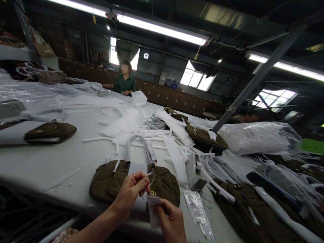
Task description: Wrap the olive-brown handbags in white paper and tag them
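Note:
An olive-brown handbag [108,184] lies on the white table [50,162] right in front of me, its handles wrapped in white paper. My left hand [131,194] hovers over the bag's middle, fingers pinched on a thin white string loop. My right hand [172,221] sits just below it, closed on a small white paper tag [153,211] attached to that loop.
More olive bags lie at the left [50,131], centre right [206,136] and far right [253,216]. White paper strips [174,148] and clear plastic bags [253,136] cover the table. A person in a green top [124,82] works at the far end.

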The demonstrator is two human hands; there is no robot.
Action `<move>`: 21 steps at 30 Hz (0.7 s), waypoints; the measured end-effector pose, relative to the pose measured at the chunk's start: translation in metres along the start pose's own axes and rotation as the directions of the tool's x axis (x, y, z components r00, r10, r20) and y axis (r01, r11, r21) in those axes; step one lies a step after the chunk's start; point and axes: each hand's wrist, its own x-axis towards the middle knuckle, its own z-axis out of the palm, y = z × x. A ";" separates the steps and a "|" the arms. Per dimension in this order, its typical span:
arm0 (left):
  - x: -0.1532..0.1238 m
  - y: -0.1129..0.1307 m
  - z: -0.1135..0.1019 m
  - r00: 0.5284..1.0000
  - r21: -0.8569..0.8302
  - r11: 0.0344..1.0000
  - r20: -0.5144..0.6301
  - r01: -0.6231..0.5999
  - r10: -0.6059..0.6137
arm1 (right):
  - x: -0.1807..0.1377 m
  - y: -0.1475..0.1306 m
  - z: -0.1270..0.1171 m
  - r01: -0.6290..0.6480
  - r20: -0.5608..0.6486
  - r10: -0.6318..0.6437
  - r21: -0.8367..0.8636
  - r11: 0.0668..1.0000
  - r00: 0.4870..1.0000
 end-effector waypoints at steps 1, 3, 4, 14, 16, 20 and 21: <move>0.000 -0.002 -0.004 0.999 -0.055 0.999 -0.048 -0.003 0.000 | -0.001 0.001 -0.002 0.003 -0.001 -0.003 -0.029 1.000 1.000; 0.003 -0.005 -0.013 0.991 -0.134 0.991 -0.134 -0.021 0.003 | -0.004 0.007 -0.008 -0.016 0.004 0.016 -0.052 0.999 1.000; 0.006 -0.005 -0.019 0.988 -0.136 0.990 -0.155 -0.026 0.004 | -0.006 0.011 -0.011 -0.029 0.005 0.029 -0.058 0.998 1.000; -0.003 0.006 -0.021 0.948 0.582 0.791 0.319 -0.189 -0.009 | -0.005 0.015 -0.029 0.161 0.060 -0.151 -0.235 0.958 0.987; -0.013 0.006 -0.008 0.916 0.565 0.789 0.401 -0.241 -0.008 | -0.001 0.008 -0.015 0.244 -0.018 -0.249 -0.139 0.960 0.968; -0.014 0.000 -0.002 0.981 0.493 0.854 0.170 -0.165 0.092 | 0.007 0.002 0.017 0.173 -0.068 -0.172 0.023 0.985 0.983; -0.011 -0.003 -0.006 0.991 0.473 0.872 0.108 -0.125 0.084 | 0.010 0.002 0.021 0.151 -0.082 -0.148 0.026 0.988 0.985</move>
